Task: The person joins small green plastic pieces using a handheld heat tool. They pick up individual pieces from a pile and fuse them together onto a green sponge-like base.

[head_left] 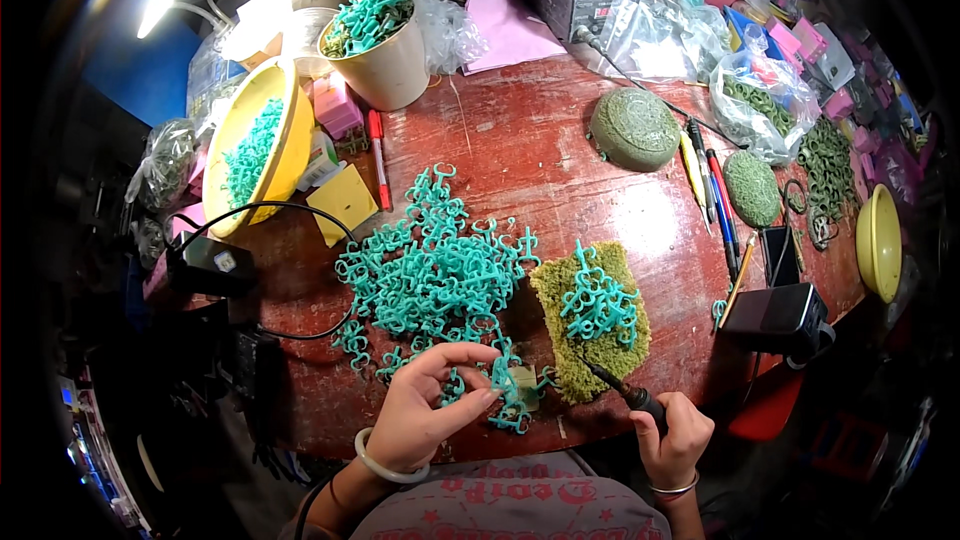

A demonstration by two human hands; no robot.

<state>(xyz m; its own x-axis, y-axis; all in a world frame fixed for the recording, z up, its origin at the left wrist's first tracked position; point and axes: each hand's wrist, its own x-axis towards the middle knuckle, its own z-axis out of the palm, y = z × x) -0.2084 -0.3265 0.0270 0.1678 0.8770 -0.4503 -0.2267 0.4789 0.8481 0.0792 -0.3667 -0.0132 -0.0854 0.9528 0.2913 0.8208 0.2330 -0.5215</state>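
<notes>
Left hand point(425, 405) with pale, smooth bangle point(385, 462) at wrist; right hand point(672, 440) with thin silvery bracelet point(675, 489). Bare forearms. Grey top point(510, 505) printed with pink lettering and small stars.

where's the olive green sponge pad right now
In the head view the olive green sponge pad lies near the table's front edge, right of the teal ring pile, ahead of the right hand holding the pen tool.

You see glossy red wood on the desk point(560, 155), smooth teal plastic rings point(430, 275), and a rough olive sponge pad point(560, 290).
</notes>
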